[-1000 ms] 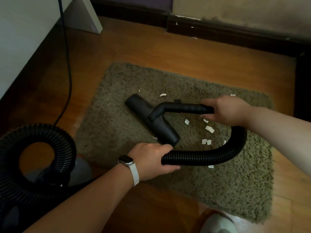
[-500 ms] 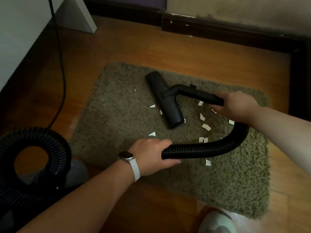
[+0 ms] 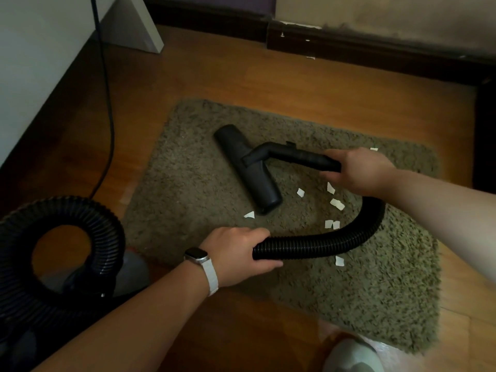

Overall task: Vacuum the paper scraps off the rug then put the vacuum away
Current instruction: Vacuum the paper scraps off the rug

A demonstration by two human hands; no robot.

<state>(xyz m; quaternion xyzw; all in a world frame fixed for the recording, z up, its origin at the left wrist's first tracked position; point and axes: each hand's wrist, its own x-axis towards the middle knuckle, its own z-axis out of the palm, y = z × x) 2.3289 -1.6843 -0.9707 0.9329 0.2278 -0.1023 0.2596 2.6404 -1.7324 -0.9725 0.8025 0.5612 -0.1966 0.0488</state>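
A black vacuum floor head (image 3: 248, 169) lies flat on the olive shag rug (image 3: 193, 183), angled from upper left to lower right. My right hand (image 3: 359, 170) grips the rigid black tube behind the head. My left hand (image 3: 239, 252), with a white watch on the wrist, grips the ribbed black hose (image 3: 335, 240) that curves between both hands. Several white paper scraps (image 3: 336, 204) lie on the rug right of the head, one scrap (image 3: 249, 214) sits near its lower end, another (image 3: 339, 260) below the hose.
More hose coils in a loop (image 3: 80, 210) at the lower left over the grey vacuum body (image 3: 134, 267). A dark cord (image 3: 107, 103) runs along the white furniture (image 3: 40, 63). Dark baseboard (image 3: 375, 49) borders the wooden floor. A light slipper (image 3: 351, 355) shows at the bottom.
The floor head slid left and toward me across the rug from half a second ago, and the scraps that lay left of it are gone. Both hands kept their grips.
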